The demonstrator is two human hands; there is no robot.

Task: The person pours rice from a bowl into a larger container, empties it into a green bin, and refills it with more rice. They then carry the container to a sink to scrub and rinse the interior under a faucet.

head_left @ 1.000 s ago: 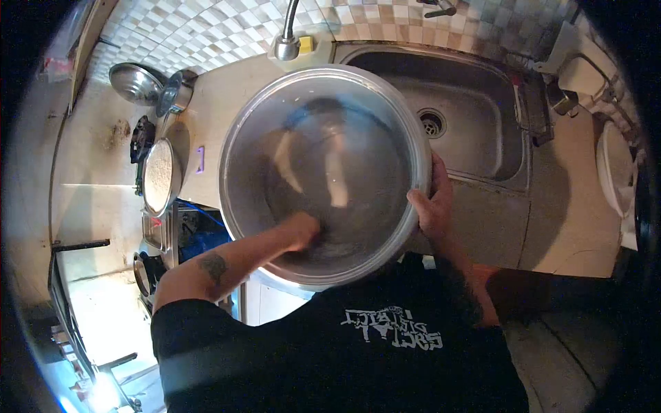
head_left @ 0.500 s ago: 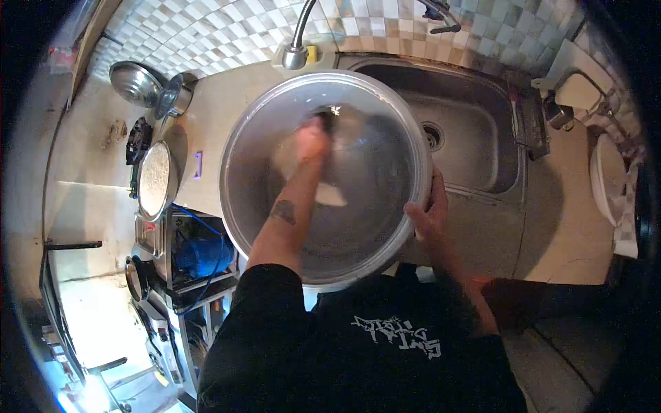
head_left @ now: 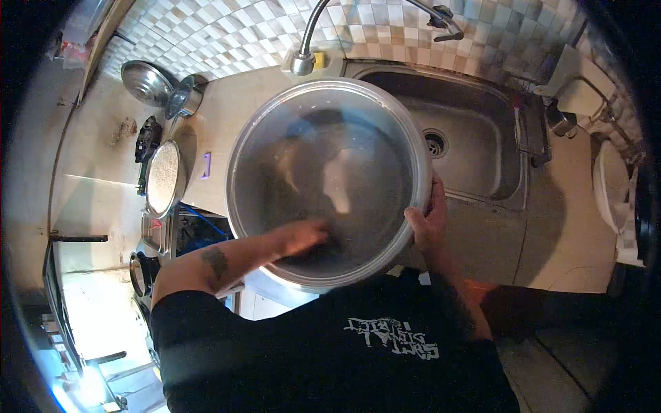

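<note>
A large round grey basin (head_left: 329, 279) tilts toward me over the counter, its wide mouth facing up. My left hand (head_left: 303, 236) reaches inside and lies near the inner wall closest to me, blurred by motion. At its fingertips is a dark pad-like thing (head_left: 332, 246), too smeared to name surely. My right hand (head_left: 430, 217) grips the basin's right rim, thumb over the edge and fingers on the outside.
Behind and right of the basin is a metal sink (head_left: 475, 165) with a drain. A flexible faucet (head_left: 303, 62) hangs by the tiled wall. A round pan (head_left: 165, 180), pots (head_left: 184, 98) and a purple piece (head_left: 206, 165) sit left. A white bowl (head_left: 609, 182) stands right.
My left hand has swept from the basin's far inner wall down to the near side, its elbow swinging out left. My right hand keeps its hold on the rim.
</note>
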